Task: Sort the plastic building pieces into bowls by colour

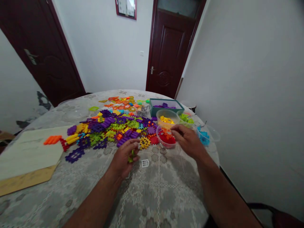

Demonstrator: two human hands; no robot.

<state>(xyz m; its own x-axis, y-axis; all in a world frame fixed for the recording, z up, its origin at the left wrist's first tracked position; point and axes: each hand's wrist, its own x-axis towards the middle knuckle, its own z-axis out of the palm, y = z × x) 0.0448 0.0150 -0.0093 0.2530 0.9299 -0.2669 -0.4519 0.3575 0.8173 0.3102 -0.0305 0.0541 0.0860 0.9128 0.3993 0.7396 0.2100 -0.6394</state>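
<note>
Green piece [130, 156] — pinched in the curled fingers of the left hand [123, 158], at 6 o'clock of the loose pile [111, 126]. A small white piece [145, 163] lies on the tablecloth [161, 190] at 3 o'clock of that hand. The red-piece bowl [166, 145] sits at 1 o'clock. Right hand [187, 141] — fingers bent at the bowl's 3 o'clock rim; whether it grips anything cannot be told. Risk: the bowl looks light, so a nudge from this hand could tip it and scatter its sorted pieces.
</note>
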